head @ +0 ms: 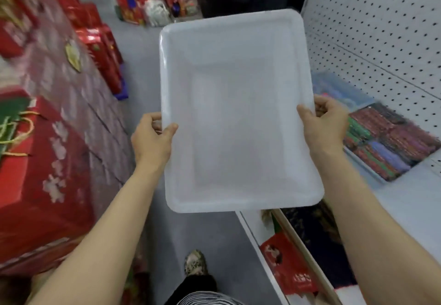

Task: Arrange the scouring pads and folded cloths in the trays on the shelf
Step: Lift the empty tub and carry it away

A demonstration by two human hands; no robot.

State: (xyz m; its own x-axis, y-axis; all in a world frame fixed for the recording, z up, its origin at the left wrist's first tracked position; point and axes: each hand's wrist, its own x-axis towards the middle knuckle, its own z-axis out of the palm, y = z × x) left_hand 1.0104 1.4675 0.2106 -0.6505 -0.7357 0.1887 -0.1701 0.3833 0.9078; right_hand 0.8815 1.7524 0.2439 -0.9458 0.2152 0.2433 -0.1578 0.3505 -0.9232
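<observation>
I hold an empty translucent white tray [236,104] in the air over the aisle floor, in front of my chest. My left hand [152,140] grips its left rim, thumb on top and fingers underneath. My right hand [327,123] grips the right rim the same way. On the white shelf [405,192] at the right lies another tray [365,164] filled with red, green and purple folded cloths [391,142]. Behind it stands a further tray [334,85] with blurred bluish contents. No scouring pads are recognisable.
A white pegboard wall [381,18] backs the shelf. Red gift boxes and bags [47,161] are stacked along the left of the grey aisle floor [214,233]. A lower shelf [298,269] holds red and dark packets. My shoe [195,261] is below.
</observation>
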